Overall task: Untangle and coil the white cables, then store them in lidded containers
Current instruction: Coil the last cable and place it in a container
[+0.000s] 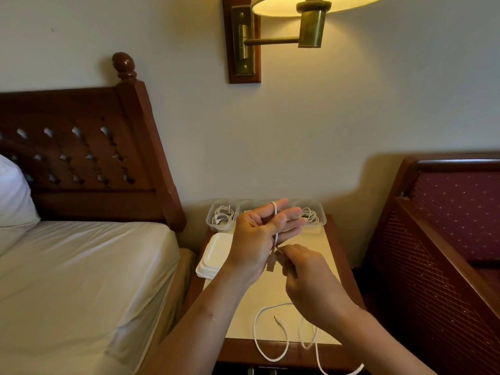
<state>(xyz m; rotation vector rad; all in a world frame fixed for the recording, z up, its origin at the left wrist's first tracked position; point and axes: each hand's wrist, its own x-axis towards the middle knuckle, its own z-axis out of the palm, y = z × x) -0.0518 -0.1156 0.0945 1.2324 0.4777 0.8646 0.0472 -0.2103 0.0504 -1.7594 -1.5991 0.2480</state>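
Observation:
A white cable (275, 224) runs over the spread fingers of my left hand (257, 239), held above the nightstand (270, 293). Its plug end hangs down at my left palm. My right hand (305, 277) pinches the cable just below, near the plug. The cable's loose length (270, 334) trails in loops across the nightstand's front and over its edge. At the back stand clear containers: the left one (220, 216) and the right one (311, 213) each hold a coiled white cable. A middle container is mostly hidden behind my left hand. White lids (213, 255) are stacked at the left.
A bed (81, 280) with a white sheet and a wooden headboard (81, 147) lies left of the nightstand. A dark red upholstered chair (446, 226) stands on the right. A lit brass wall lamp (297, 23) hangs above.

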